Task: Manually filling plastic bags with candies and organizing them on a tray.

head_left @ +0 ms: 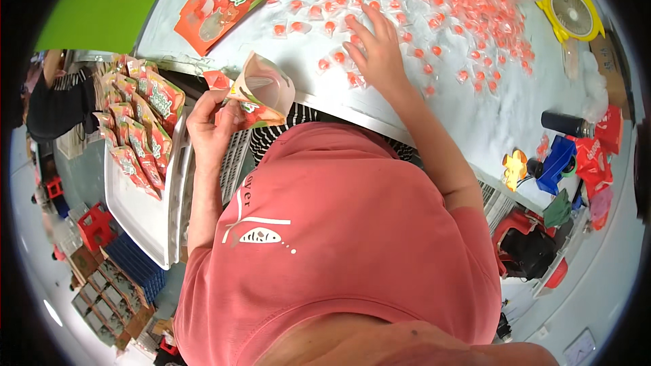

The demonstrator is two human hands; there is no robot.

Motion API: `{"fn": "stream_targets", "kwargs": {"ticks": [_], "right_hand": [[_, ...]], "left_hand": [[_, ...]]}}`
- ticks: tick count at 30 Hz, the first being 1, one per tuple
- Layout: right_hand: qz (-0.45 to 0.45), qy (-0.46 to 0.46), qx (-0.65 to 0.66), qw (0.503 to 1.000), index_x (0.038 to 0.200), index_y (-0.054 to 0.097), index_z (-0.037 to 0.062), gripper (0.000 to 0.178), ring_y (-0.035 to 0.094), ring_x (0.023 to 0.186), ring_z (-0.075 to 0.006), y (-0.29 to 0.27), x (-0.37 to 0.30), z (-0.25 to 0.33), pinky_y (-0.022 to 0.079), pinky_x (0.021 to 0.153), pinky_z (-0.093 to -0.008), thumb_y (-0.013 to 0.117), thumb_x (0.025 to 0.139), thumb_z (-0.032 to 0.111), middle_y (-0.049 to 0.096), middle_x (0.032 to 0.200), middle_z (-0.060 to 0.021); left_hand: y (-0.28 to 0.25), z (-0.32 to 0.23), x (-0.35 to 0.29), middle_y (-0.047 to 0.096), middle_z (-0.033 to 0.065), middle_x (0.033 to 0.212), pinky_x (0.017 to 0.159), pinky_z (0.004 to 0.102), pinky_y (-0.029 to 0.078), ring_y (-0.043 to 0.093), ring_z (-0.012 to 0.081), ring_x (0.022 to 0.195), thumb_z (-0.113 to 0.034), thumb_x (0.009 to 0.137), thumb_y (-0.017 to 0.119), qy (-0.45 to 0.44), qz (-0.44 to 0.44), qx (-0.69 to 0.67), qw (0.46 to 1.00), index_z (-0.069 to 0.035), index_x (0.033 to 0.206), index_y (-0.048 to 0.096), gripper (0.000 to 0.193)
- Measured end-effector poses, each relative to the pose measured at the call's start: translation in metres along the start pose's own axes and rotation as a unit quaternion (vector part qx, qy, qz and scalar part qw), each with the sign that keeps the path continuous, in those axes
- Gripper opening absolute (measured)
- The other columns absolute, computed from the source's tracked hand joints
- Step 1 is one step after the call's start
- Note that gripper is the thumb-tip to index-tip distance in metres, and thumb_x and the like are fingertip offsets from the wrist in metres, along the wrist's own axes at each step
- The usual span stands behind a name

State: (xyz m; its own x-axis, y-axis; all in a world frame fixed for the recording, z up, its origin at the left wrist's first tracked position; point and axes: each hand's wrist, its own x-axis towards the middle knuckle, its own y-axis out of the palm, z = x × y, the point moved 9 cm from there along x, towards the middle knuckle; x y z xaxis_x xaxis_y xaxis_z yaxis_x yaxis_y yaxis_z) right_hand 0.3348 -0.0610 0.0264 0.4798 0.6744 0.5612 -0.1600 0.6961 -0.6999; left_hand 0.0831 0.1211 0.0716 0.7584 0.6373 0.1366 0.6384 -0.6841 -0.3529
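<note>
Pale-topped table (464, 129), bright green panel (102, 7), grey-green floor (78, 186), red stool (98, 226).

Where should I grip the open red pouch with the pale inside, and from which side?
I'd pinch the pouch by its left edge, coming from the left, as the left hand does: its wide mouth gapes right of that grip, which should leave it clear.

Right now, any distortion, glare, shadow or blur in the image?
Head view: fisheye bending toward the rim, corners black; head view: table brightly lit, shadows faint; head view: small white glare streak near the lower left rim; head view: left hand, right hand and open pouch readable, far-left background softer.
</note>
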Motion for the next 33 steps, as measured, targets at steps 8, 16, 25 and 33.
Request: {"fn": "stream_targets", "kwargs": {"ticks": [8,16,25,33], "right_hand": [[0.101,-0.012,-0.182,0.978,0.129,0.061,0.0119,0.046,0.043,0.134,-0.0360,0.035,0.011,-0.038,0.029,0.108,-0.0615,0.067,0.089,0.034,0.046,0.146,-0.0125],[0.157,-0.104,-0.038,0.981,0.122,0.063,0.0085,0.031,0.051,0.126,-0.0293,0.121,0.092,0.033,0.036,0.107,-0.0558,0.058,0.094,0.019,0.058,0.130,-0.0121],[0.206,-0.107,0.049,0.972,0.130,0.060,0.0098,0.037,0.050,0.127,-0.0330,0.181,0.147,0.029,0.042,0.107,-0.0413,0.054,0.096,0.024,0.055,0.136,-0.0150],[0.235,-0.015,0.197,0.952,0.136,0.055,0.0102,0.043,0.051,0.129,-0.0317,0.147,0.085,0.049,0.042,0.107,-0.0392,0.053,0.099,0.032,0.047,0.144,-0.0156]], "left_hand": [[-0.016,0.012,-0.011,0.064,0.0039,0.090,0.074,0.0219,0.046,0.058,0.0083,0.082,0.004,0.088,0.066,0.004,-0.034,0.057,0.998,0.002,0.100,0.068,0.012],[-0.026,0.022,-0.014,0.067,0.0096,0.093,0.074,0.0263,0.051,0.063,0.0138,0.082,0.005,0.084,0.067,-0.011,-0.048,0.050,0.998,0.003,0.104,0.069,0.020],[-0.041,0.025,-0.028,0.066,0.0105,0.094,0.071,0.0265,0.053,0.064,0.0135,0.080,0.005,0.085,0.066,-0.009,-0.081,0.046,0.996,0.004,0.104,0.068,0.019],[-0.038,0.031,-0.025,0.065,0.0093,0.093,0.068,0.0245,0.053,0.063,0.0118,0.076,0.006,0.087,0.066,-0.012,-0.057,0.036,0.998,0.005,0.104,0.067,0.018]]}}
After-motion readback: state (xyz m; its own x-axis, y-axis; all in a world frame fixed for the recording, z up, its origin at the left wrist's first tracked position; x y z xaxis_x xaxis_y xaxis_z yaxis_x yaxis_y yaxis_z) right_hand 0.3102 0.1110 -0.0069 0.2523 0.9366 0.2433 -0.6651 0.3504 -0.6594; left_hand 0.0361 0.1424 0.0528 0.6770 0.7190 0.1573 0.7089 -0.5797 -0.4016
